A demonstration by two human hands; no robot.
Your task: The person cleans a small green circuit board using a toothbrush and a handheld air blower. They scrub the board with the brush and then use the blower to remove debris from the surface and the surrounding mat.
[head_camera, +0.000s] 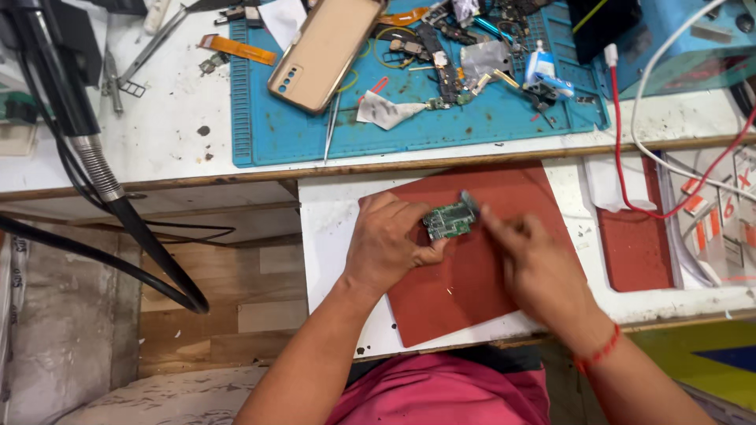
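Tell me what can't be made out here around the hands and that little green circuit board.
All in the head view:
- Right hand: its fingertips are motion-blurred, so whether they grip a tool is unclear.
- Green circuit board: its parts are too small to tell apart; the left hand covers its left edge.
- Red mat: both hands hide its middle.
- Phone: its top end is cut off by the upper frame edge.
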